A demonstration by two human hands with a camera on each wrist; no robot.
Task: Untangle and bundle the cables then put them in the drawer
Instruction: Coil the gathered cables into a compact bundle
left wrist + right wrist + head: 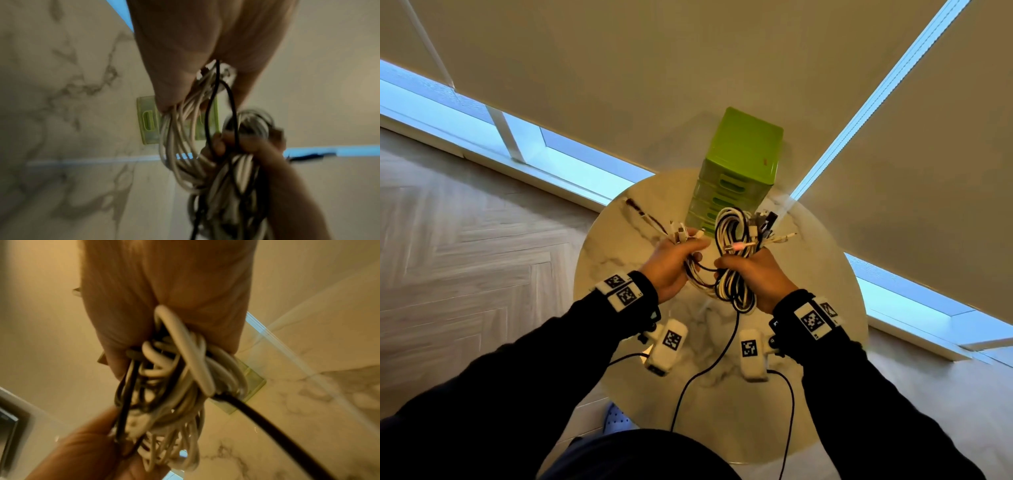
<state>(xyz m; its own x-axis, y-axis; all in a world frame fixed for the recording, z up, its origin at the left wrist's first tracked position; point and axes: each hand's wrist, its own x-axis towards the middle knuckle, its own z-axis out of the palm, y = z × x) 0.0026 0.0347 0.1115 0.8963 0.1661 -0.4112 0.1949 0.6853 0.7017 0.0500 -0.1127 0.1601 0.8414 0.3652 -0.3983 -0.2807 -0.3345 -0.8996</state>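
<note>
Marble surface [808, 325]: round and veined, filling the lower centre of the head view, with both hands held above it; a dropped coil would land here and spring loose.
Green drawer unit [743, 154]: stands at the far edge of the surface, upper centre of the frame, and every drawer looks closed. Neither hand is free to pull one open, so letting go of the cables to do it may undo the bundling.
Cables [732, 270]: a white and black mass held in the air at frame centre, between the two hands and just in front of the drawer unit. Loops look crossed, not sorted; pulling the hands apart could tighten a knot.
Right hand [756, 274]: grip clamped around the thick coil, plug ends sticking out above the fingers, where they could snag.
Left hand [671, 267]: grip clamped on a thinner bunch of white strands.
Black cable [705, 373]: trails down toward the bottom of the frame and could catch and drag the coil.
</note>
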